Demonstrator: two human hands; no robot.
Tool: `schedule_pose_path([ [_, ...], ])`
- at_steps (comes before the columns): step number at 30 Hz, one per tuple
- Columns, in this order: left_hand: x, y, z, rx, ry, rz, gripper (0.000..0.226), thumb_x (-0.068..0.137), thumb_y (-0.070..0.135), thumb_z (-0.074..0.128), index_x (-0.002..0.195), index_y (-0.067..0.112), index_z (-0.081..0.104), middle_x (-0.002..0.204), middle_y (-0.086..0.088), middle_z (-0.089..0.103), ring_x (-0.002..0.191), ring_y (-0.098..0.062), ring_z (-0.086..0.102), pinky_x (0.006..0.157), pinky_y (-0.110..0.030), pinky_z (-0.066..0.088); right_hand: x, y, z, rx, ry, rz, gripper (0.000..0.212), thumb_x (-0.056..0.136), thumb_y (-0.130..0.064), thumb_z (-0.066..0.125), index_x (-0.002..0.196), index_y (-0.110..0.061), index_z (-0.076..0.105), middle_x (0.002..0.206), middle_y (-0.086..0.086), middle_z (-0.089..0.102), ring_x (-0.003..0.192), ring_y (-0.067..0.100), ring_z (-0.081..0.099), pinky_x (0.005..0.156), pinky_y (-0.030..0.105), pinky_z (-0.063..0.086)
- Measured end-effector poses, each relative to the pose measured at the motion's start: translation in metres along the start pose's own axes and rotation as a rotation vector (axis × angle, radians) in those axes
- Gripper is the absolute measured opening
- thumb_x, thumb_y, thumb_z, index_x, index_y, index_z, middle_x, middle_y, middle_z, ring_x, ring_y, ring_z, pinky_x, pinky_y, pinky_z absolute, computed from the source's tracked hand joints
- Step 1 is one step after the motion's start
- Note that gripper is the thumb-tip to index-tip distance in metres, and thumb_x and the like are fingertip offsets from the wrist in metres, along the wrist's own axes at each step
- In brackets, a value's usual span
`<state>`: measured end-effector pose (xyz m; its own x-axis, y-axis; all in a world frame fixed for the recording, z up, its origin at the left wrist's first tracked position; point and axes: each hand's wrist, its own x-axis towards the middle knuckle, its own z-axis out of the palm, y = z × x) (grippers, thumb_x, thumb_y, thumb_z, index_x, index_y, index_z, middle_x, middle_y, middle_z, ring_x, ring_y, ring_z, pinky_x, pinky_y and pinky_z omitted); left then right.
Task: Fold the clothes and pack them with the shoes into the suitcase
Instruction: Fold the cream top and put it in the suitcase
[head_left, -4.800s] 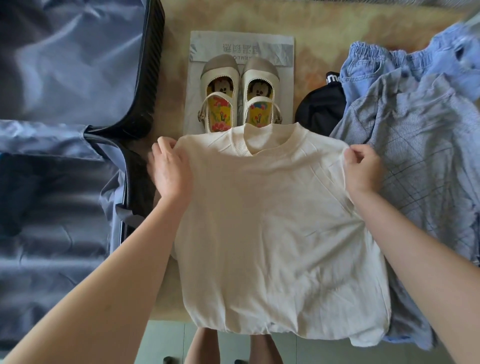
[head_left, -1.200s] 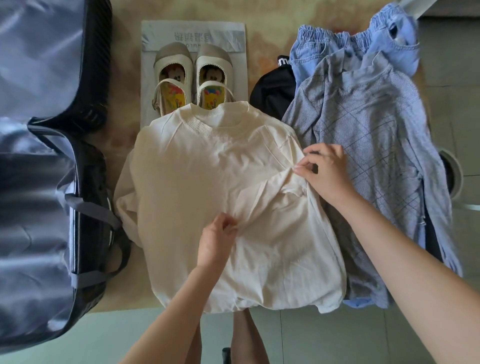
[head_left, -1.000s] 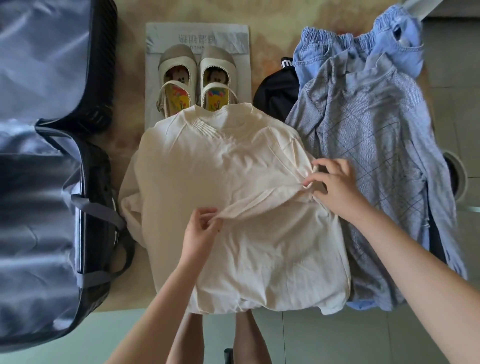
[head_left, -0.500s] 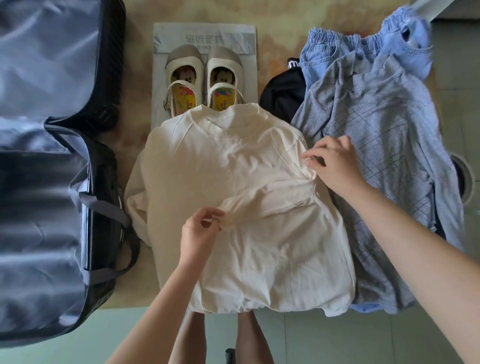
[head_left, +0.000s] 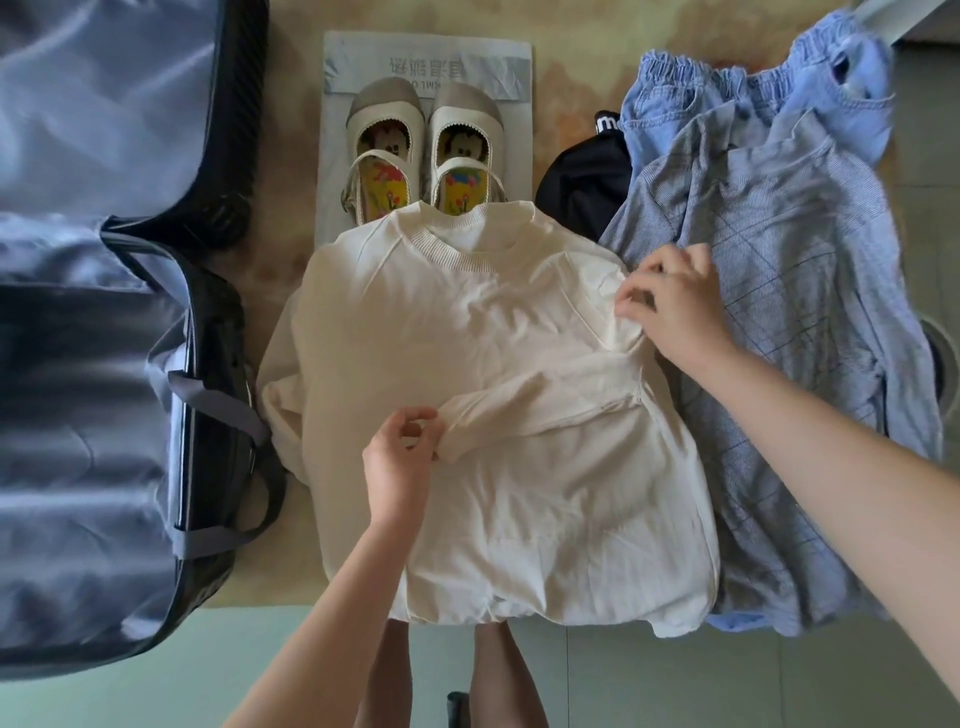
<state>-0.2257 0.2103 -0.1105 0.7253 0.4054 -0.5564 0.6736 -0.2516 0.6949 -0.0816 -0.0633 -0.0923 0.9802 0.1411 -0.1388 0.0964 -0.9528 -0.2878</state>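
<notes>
view from a head camera looking down at a tan marbled desk (head_left: 291, 156). a cream sweatshirt (head_left: 519, 530) lies flat in the middle, front up, collar pointing away from the person and hem at the near edge. its right sleeve (head_left: 545, 405) is folded across the chest, running from the shoulder to about the middle of the body. the left hand (head_left: 400, 457) pinches the cuff end of that sleeve between thumb and fingertips, and the right hand (head_left: 670, 306) pinches the fabric at the shoulder where the fold begins. the other sleeve hangs bunched at the sweatshirt's left side, not yet folded. an open suitcase (head_left: 78, 415) with shiny grey-blue lining fills the left of the view, just beside the sweatshirt; no clothes can be seen in it. a pair of pale children's shoes (head_left: 421, 156) with bright cartoon insoles stands on a grey plastic bag (head_left: 426, 57) just beyond the collar, their heels touching it. to the right lies a heap of unfolded clothes: a blue checked shirt (head_left: 779, 260) on top, a light denim garment (head_left: 701, 88) behind it and a black garment (head_left: 582, 176) poking out beside it. the work looks to be at the first garment, early in the task. the next move likely calls for laying the sleeve flat, folding in the left sleeve to match, then doubling the body hem to collar before it goes into the suitcase.
</notes>
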Motion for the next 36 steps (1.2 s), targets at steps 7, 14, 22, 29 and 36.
schedule_pose_path([
  [7, 0.000, 0.005, -0.011, 0.097, 0.133, 0.008, 0.035, 0.086, 0.025, 0.067, 0.119, 0.029, 0.057, 0.081, 0.010, 0.059, 0.076, -0.011, 0.061, 0.072, -0.027, 0.050, 0.020, 0.006, -0.002, 0.293, 0.234, 0.340, 0.010, 0.088, -0.017, 0.060, 0.092, -0.013, 0.068, 0.109, 0.015, 0.058, 0.109, 0.036, 0.042, 0.080, 0.013, 0.023],
  [14, 0.016, 0.003, -0.011, -0.001, 0.082, -0.017, 0.037, 0.087, 0.015, 0.066, 0.123, 0.018, 0.059, 0.098, 0.007, 0.062, 0.081, 0.007, 0.054, 0.063, 0.002, 0.039, 0.014, -0.005, 0.008, 0.169, 0.052, 0.124, 0.035, 0.080, -0.030, 0.073, 0.113, -0.019, 0.067, 0.125, 0.006, 0.052, 0.116, 0.034, 0.038, 0.095, 0.025, 0.023],
  [22, 0.042, 0.020, -0.002, -0.215, 0.114, -0.132, 0.036, 0.087, 0.013, 0.065, 0.122, 0.010, 0.057, 0.088, 0.011, 0.059, 0.078, 0.004, 0.054, 0.064, -0.003, 0.040, 0.011, 0.006, 0.017, -0.009, 0.014, -0.069, 0.030, 0.074, -0.002, 0.071, 0.101, -0.014, 0.064, 0.120, 0.004, 0.056, 0.111, 0.032, 0.042, 0.094, 0.035, 0.024],
  [29, 0.050, 0.019, -0.009, -0.269, 0.066, -0.122, 0.011, 0.087, 0.021, 0.063, 0.095, 0.022, 0.070, 0.089, 0.003, 0.071, 0.089, -0.016, 0.066, 0.082, -0.029, 0.053, 0.043, 0.011, -0.003, 0.098, -0.016, 0.109, 0.030, 0.095, -0.029, 0.051, 0.098, -0.005, 0.070, 0.123, 0.006, 0.056, 0.118, 0.035, 0.035, 0.095, 0.032, 0.020],
  [36, 0.063, 0.050, -0.014, -0.186, 0.199, 0.112, 0.012, 0.090, 0.019, 0.058, 0.090, 0.028, 0.066, 0.084, 0.008, 0.067, 0.080, -0.012, 0.063, 0.078, -0.035, 0.054, 0.064, 0.000, -0.001, -0.087, 0.081, 0.145, 0.029, 0.091, -0.041, 0.055, 0.099, -0.015, 0.064, 0.112, 0.010, 0.059, 0.117, 0.030, 0.037, 0.100, 0.037, 0.014],
])
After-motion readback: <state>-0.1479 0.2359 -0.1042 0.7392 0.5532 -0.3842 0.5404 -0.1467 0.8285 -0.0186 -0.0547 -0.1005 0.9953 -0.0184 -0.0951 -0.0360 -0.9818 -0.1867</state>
